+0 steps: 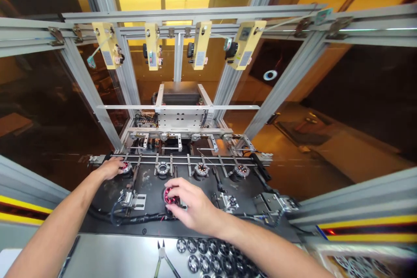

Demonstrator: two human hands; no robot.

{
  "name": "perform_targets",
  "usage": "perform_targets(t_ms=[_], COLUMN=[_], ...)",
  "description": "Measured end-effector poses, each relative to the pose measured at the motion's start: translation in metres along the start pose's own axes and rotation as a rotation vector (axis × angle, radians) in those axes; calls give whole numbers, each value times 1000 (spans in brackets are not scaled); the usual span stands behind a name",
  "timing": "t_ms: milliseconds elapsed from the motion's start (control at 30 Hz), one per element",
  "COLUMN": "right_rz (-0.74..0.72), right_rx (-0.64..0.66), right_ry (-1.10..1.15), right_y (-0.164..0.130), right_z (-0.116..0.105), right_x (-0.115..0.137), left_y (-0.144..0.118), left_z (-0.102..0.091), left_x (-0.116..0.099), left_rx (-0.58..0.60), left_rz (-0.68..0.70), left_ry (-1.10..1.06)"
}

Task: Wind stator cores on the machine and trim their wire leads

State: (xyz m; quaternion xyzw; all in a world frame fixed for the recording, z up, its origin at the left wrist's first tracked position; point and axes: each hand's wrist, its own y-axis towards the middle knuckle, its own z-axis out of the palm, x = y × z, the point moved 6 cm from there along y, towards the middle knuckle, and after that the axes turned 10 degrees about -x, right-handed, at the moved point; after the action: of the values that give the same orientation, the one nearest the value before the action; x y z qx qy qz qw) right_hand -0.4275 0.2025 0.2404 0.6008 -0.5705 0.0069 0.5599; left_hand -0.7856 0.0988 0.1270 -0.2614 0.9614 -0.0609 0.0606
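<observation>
Handled best rimwise.
Held red-wound ring [169, 196] in half-curled right hand [197, 209]; touched fixture [128, 169] with bent left hand [110, 169], unclear in grip.

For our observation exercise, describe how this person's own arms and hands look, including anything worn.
The left hand and right hand are ungloved, with no rings visible. The left forearm and right forearm narrow toward the hands, with no sleeve, watch or bracelet showing.
</observation>
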Motion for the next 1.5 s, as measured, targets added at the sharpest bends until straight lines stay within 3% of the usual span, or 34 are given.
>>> perform_targets(t_ms=[133,333,433,533,600,733,867,1067,1167,1267,1367,1433,1500], right_rz=[-94,-148,-167,-179,-194,-232,-241,-207,-68,106,149,145,130], right_rx=[-207,-278,-271,-257,-252,-232,-214,-155,-41,174,312,379,425], right_ry=[-50,-57,-48,-34,-21,15,34,78,68,-13,-61,-93,-132], right_y=[-13,-16,-19,-21,-24,-31,-38,-51,-77,-124,-164,-175,-175], right_z=[-19,-32,-34,-33,-31,-26,-22,-11,21,78,140,180,212], right_x=[15,25,32,42,50,66,79,87,65,27,-2,-15,-23], left_y=[0,-25,-64,-123,-167,-239,-277,-305,-309,-307,-310,-308,-303], left_z=[-8,-30,-52,-75,-91,-105,-102,-99,-67,8,87,122,143], left_x=[-4,-30,-60,-104,-136,-181,-200,-205,-187,-146,-106,-89,-79], left_rx=[-58,-343,-477,-561,-683,-953,-1037,-1056,-1038,-898,-825,-807,-800], left_rz=[-9,-69,-51,-29,14,14,80,-10,-131,-390,-606,-645,-647], left_ry=[-22,-143,-247,-359,-515,-570,-671,-657,-743,-852,-800,-786,-773])
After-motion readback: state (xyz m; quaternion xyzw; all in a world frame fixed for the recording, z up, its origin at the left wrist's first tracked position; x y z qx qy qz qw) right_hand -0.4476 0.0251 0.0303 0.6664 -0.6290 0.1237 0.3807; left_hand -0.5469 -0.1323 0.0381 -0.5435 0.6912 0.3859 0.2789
